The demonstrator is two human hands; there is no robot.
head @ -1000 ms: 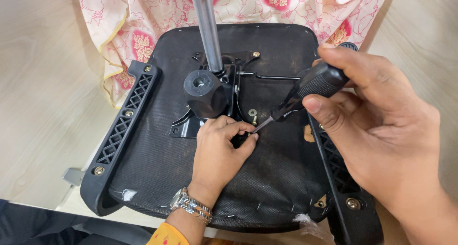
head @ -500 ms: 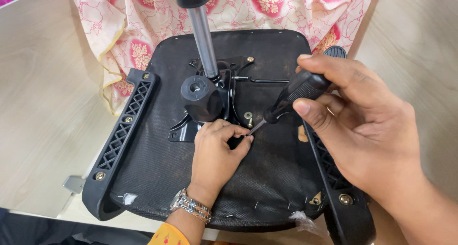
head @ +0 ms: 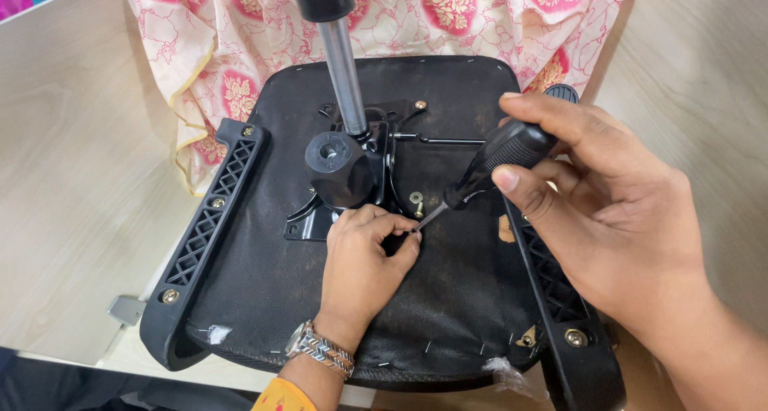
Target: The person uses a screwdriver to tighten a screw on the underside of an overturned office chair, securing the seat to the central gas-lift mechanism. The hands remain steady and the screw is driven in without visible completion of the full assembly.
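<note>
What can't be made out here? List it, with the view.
Head view only:
- Screwdriver tip and its screw: covered by the left hand.
- Gas cylinder top: cut off by the top edge.
- Right armrest: partly behind the right hand.
- Mounting plate: partly under the black knob.

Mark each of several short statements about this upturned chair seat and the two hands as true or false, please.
1. The right hand grips a black-handled screwdriver. True.
2. The left hand lies flat on the wooden floor. False: it rests on the seat underside, fingers curled at the screwdriver's tip.
3. A metal wristwatch sits on the left wrist. True.
4. The chrome gas cylinder lies apart on the floor. False: it stands up out of the black mechanism at the seat's middle.
5. A flowered cloth lies behind the seat. True.
</note>
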